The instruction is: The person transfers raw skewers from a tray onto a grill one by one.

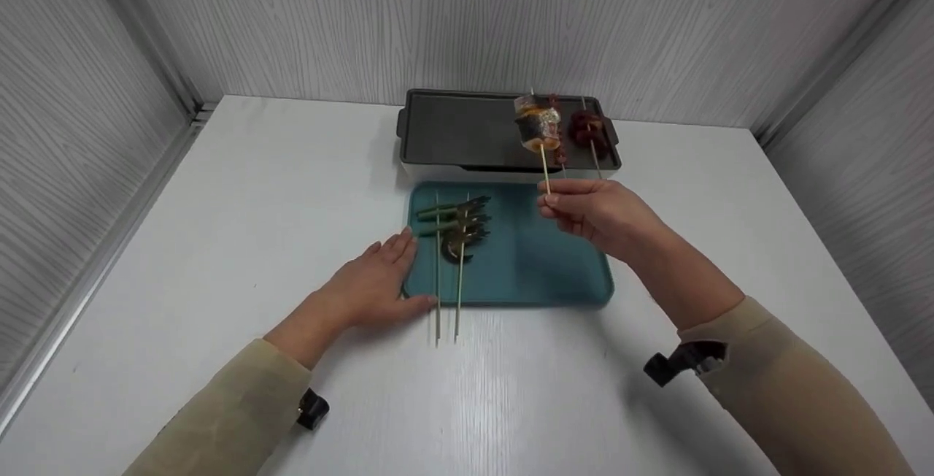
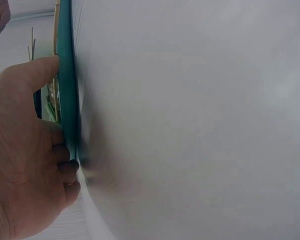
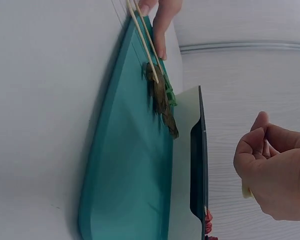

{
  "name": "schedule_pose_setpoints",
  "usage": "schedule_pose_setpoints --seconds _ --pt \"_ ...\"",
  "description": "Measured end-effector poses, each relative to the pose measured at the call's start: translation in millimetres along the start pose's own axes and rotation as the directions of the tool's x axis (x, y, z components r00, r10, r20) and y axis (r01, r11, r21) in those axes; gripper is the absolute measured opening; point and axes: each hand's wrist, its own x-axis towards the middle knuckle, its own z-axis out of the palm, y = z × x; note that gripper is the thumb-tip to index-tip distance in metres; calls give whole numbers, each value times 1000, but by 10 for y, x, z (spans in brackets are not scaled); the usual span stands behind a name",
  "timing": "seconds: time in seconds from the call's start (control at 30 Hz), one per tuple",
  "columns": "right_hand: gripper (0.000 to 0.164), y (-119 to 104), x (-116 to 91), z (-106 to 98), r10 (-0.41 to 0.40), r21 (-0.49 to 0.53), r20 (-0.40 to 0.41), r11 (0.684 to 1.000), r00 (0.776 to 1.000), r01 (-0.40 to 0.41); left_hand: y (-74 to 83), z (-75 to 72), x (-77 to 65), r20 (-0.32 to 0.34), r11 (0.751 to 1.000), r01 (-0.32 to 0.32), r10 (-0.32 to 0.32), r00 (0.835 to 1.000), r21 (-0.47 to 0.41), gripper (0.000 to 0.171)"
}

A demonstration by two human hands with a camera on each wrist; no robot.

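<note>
My right hand (image 1: 602, 217) pinches the bare stick of a food skewer (image 1: 539, 131) between thumb and fingers. Chunky silvery, black and orange pieces sit at its top, held upright and overlapping the griddle in the head view. At the left edge of a teal tray (image 1: 558, 268), my left hand (image 1: 372, 282) rests with its fingers along the rim and its thumb by a skewer stick. Two skewers lie on the tray's left half: one with green pieces (image 1: 435, 212), one with dark, shrimp-like pieces (image 1: 467, 231). Their bare ends stick out past the tray's front edge.
Behind the tray stands a dark, flat griddle (image 1: 463, 129) on a pale base. A skewer of small red pieces (image 1: 560, 156) and one of dark red rounds (image 1: 586, 129) lie on its right side. The white table (image 1: 219, 242) meets pale wood-grain walls at the back and sides.
</note>
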Motion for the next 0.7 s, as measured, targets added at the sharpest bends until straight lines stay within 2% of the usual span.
schedule_pose_setpoints --seconds 0.4,0.7 --pt "38 -104 440 -43 17 84 -44 996 999 -13 -6 21 -12 2 1000 14 -14 1000 -3 100" --pt "40 -92 701 -63 44 86 -77 996 996 -37 -11 14 1 0 1000 16 -16 1000 -4 101"
